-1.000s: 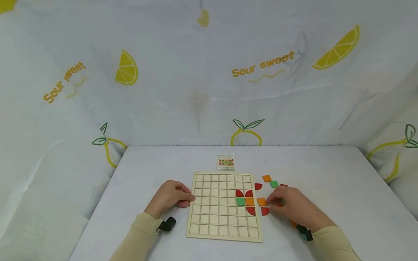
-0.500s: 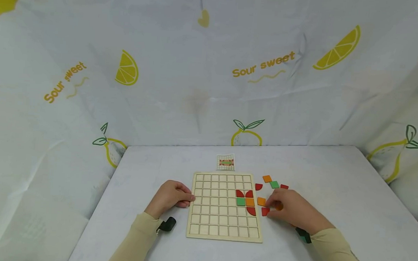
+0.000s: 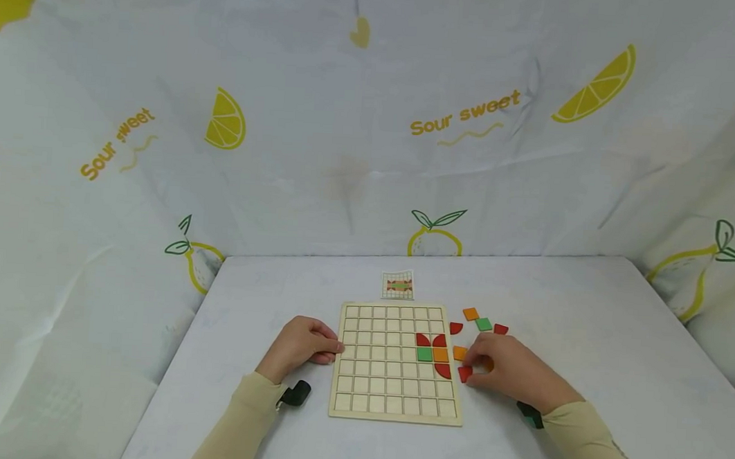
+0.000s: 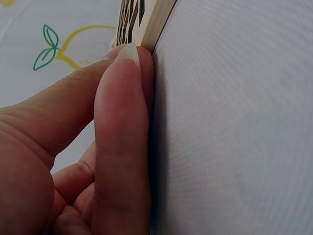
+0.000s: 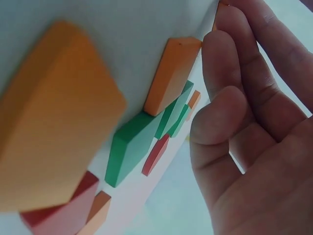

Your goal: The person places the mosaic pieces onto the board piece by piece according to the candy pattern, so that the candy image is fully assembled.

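Note:
A pale wooden grid board point(image 3: 369, 378) lies flat on the table. My left hand point(image 3: 304, 344) holds its left edge; in the left wrist view, the thumb point(image 4: 122, 105) and fingers meet at the board's side point(image 4: 156, 24). Several tiles sit in its right columns: a green square point(image 3: 424, 354), an orange square point(image 3: 440, 354) and red quarter-circles point(image 3: 442, 371). Just right of the board, my right hand point(image 3: 510, 369) pinches a loose red quarter-circle tile point(image 3: 464, 374) at table level. In the right wrist view, the right hand point(image 5: 264, 103) has its fingertips cut off by the frame's top.
Beyond the board lies a small pattern card point(image 3: 398, 285). Loose tiles surround the right hand: an orange square point(image 3: 459, 353), a red quarter-circle point(image 3: 456, 328), a green square point(image 3: 484, 324) and another orange square point(image 3: 471, 314). A printed white cloth point(image 3: 345, 187) hangs behind.
My right hand has shifted slightly left, and the red quarter-circle tile at its fingertips has turned a little. The left hand stays at the board's edge.

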Demonstrator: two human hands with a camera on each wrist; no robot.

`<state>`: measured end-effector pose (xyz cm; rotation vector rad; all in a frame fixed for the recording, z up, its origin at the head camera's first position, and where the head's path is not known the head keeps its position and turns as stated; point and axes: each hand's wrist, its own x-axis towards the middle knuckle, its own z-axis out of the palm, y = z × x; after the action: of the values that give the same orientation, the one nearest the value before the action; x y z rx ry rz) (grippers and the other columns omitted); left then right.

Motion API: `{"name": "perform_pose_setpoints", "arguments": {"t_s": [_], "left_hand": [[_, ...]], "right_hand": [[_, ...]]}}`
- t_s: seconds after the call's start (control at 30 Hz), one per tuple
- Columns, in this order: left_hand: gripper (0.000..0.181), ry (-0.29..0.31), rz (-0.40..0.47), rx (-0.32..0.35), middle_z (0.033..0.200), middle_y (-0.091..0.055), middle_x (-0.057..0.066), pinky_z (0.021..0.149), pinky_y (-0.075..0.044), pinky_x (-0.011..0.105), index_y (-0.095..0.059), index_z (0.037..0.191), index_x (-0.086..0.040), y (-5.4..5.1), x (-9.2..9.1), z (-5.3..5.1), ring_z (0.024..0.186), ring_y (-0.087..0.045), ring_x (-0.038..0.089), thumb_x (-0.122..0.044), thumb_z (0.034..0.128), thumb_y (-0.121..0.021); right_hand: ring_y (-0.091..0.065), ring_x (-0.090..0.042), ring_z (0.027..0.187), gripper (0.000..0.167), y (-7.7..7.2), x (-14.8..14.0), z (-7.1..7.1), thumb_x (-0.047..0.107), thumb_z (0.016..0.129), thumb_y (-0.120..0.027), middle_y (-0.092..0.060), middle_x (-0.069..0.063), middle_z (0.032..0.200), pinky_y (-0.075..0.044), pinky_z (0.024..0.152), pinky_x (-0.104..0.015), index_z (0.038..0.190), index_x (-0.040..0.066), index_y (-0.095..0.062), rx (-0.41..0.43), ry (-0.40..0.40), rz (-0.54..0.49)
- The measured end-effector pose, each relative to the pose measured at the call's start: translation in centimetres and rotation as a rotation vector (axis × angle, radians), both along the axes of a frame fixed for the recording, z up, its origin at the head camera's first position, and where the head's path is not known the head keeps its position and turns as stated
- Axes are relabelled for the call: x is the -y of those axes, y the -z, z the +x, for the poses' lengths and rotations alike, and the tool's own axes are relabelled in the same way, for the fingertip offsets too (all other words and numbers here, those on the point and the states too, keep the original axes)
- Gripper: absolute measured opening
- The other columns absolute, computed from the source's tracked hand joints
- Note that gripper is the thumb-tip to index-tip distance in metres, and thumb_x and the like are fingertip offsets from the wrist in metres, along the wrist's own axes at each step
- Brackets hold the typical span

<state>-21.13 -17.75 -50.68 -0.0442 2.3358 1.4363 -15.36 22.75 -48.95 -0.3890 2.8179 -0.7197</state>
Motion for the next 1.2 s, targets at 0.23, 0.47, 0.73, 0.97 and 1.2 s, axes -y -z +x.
{"name": "perform_pose_setpoints", "arguments": {"t_s": [0.23,0.47,0.73,0.97,1.2], "left_hand": [[0.028,0.003,0.003,-0.001,0.086,-0.081,0.004,0.07,-0.065,0.026,-0.079,0.1,-0.007,0.2,0.1,-0.1,0.07,-0.076,0.01,-0.024,0.0843,-0.095],[0.028,-0.005,-0.01,0.001,0.083,-0.08,0.003,0.069,-0.065,0.026,-0.079,0.099,-0.007,0.2,0.1,0.0,0.069,-0.075,0.009,-0.023,0.0832,-0.096],[0.029,-0.004,-0.013,0.004,0.085,-0.08,0.004,0.069,-0.065,0.026,-0.079,0.099,-0.007,0.3,0.1,-0.2,0.069,-0.075,0.01,-0.025,0.0834,-0.096],[0.029,-0.005,0.002,0.011,0.085,-0.081,0.004,0.069,-0.065,0.026,-0.079,0.099,-0.007,0.2,0.1,-0.2,0.07,-0.076,0.01,-0.024,0.083,-0.096],[0.029,-0.008,0.003,0.014,0.084,-0.08,0.005,0.069,-0.064,0.026,-0.079,0.099,-0.008,0.1,0.0,-0.2,0.069,-0.075,0.01,-0.025,0.0828,-0.096]], "right_hand": [[-0.055,-0.007,0.085,0.019,0.2,0.3,-0.2,0.029,0.083,-0.096,-0.065,0.017,0.094,-0.053,0.074,-0.021,0.092,0.033,-0.079,-0.014,-0.019,0.012],[-0.056,-0.006,0.085,0.019,0.4,-0.1,-0.3,0.031,0.084,-0.095,-0.065,0.018,0.093,-0.053,0.075,-0.022,0.092,0.034,-0.079,-0.017,-0.031,0.012],[-0.057,-0.005,0.087,0.017,-0.2,0.1,-0.9,0.032,0.085,-0.094,-0.066,0.019,0.094,-0.053,0.075,-0.022,0.093,0.035,-0.079,-0.044,-0.044,-0.039],[-0.056,-0.007,0.088,0.016,-0.4,2.4,-1.6,0.036,0.087,-0.093,-0.064,0.016,0.092,-0.052,0.074,-0.022,0.091,0.034,-0.077,-0.072,-0.124,-0.108],[-0.056,-0.007,0.087,0.016,-0.3,4.5,-1.7,0.037,0.086,-0.093,-0.064,0.017,0.093,-0.051,0.074,-0.022,0.089,0.035,-0.077,-0.072,-0.151,-0.085]]}}
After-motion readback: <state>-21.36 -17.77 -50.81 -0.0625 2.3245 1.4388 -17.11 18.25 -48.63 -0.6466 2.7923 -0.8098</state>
